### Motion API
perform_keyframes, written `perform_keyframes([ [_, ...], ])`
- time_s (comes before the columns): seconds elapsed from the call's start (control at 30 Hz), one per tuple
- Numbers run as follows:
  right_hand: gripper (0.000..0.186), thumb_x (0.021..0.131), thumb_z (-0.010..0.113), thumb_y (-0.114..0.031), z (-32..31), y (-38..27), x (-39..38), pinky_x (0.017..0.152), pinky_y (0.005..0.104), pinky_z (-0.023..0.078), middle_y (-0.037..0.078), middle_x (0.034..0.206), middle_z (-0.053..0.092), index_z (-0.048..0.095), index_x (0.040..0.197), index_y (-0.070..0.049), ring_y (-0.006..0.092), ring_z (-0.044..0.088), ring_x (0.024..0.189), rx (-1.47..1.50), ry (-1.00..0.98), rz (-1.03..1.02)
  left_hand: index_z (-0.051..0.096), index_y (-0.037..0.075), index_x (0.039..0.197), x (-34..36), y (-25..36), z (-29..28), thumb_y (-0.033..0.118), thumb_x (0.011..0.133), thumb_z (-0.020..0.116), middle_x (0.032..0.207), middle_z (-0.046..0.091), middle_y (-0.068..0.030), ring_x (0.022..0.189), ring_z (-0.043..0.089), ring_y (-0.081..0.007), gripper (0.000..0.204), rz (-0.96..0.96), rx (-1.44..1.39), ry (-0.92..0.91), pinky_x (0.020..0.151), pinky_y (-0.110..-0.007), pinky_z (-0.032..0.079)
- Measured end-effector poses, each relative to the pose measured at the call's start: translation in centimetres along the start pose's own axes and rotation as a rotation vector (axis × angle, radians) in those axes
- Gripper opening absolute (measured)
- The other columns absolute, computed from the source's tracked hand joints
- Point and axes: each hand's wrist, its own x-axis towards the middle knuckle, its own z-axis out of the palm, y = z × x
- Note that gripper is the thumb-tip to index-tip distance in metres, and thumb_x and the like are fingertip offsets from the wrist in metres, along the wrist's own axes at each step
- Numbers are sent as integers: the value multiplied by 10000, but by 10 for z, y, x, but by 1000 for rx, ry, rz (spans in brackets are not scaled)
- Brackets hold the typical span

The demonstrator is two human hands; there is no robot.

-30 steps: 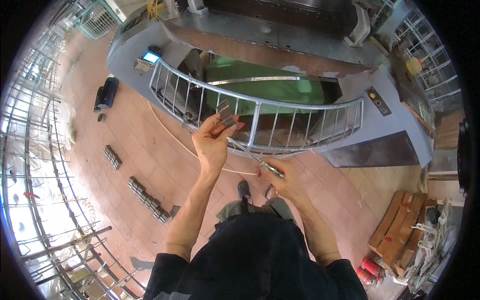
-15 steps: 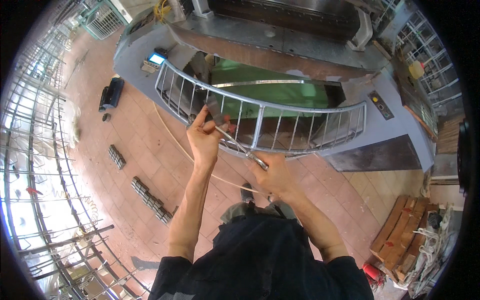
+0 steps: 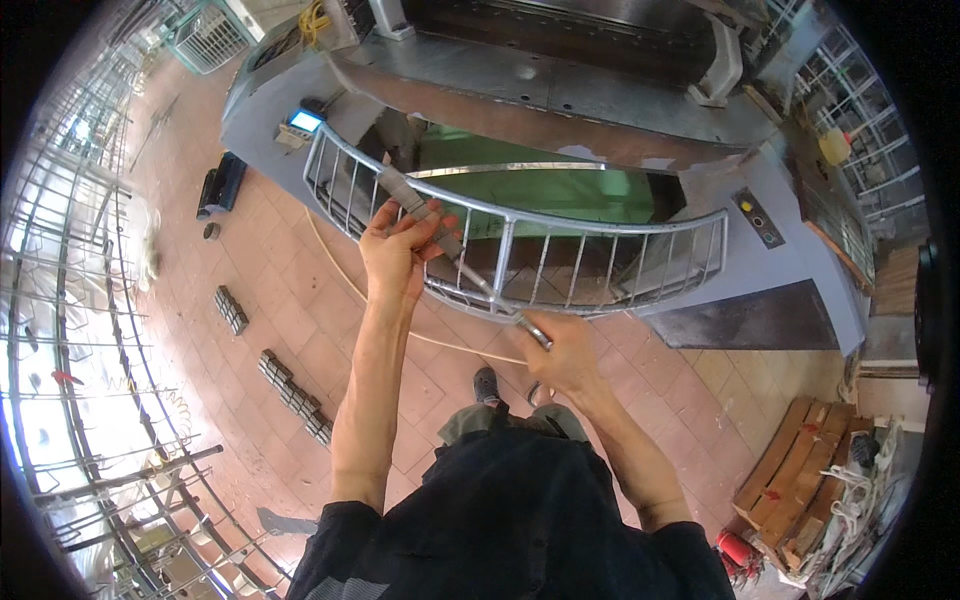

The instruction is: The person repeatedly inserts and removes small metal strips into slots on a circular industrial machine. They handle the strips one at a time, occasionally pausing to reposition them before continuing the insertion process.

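Note:
My left hand is closed around a grey, narrow metal block, raised in front of a silver barred guard. The block slants from upper left to lower right. In my right hand is a slim metal rod tool with a shiny handle. Its shaft points up and left to the block's lower end; whether the tip is fixed in the block I cannot tell. My right fingers are wrapped round the handle.
Behind the guard stands a large grey machine with a small lit screen and a button panel. Rows of dark blocks lie on the tiled floor, near a pale hose. Wire racks line the left; a wooden crate sits at right.
The block has tilted and now shows lengthwise above my left hand, which has turned and moved slightly left. My right hand and the tool's handle have shifted a little right and down.

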Motion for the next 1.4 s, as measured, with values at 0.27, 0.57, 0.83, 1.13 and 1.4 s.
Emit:
perform_keyframes([
  [0.27, 296, 880, 739, -219, -32, 56, 11, 651, 405, 512, 203, 833, 689, 710, 1068, 7, 365, 675, 725, -72, 194, -106, 365, -41, 1424, -1, -35, 30, -136, 868, 615, 1148, 658, -280, 900, 728, -361, 617, -111, 52, -73, 710, -419, 651],
  [0.57, 366, 811, 787, -237, -73, 306, -16, 853, 499, 449, 124, 965, 662, 670, 1106, -57, 337, 608, 949, -787, 377, -143, 591, -11, 1145, -20, -76, 85, -88, 841, 716, 1085, 732, -176, 850, 762, -311, 338, -259, 152, -171, 504, -243, 548],
  [0.83, 226, 895, 755, -175, -109, 160, 47, 714, 327, 503, 96, 920, 738, 727, 1033, 2, 190, 673, 797, 333, 254, 84, 588, -28, 1125, -32, -89, 135, -131, 830, 702, 1067, 728, -217, 874, 757, -330, 333, -441, 284, -325, 655, -380, 648],
  [1.13, 173, 882, 758, -101, -109, 58, 164, 774, 275, 523, 67, 913, 746, 759, 997, 29, 123, 669, 833, 773, -134, 470, 616, -71, 1163, 17, -60, 128, -95, 855, 688, 1060, 728, -192, 902, 758, -304, 316, -555, 320, -379, 686, -364, 650],
  [1.4, 186, 869, 778, -120, -82, 51, 218, 467, 305, 515, 49, 830, 720, 750, 986, 22, 134, 666, 693, 832, 13, 555, 618, -145, 1113, 110, -43, 109, -86, 908, 624, 1057, 707, -239, 909, 748, -355, 214, -701, 238, -501, 796, -418, 645],
])
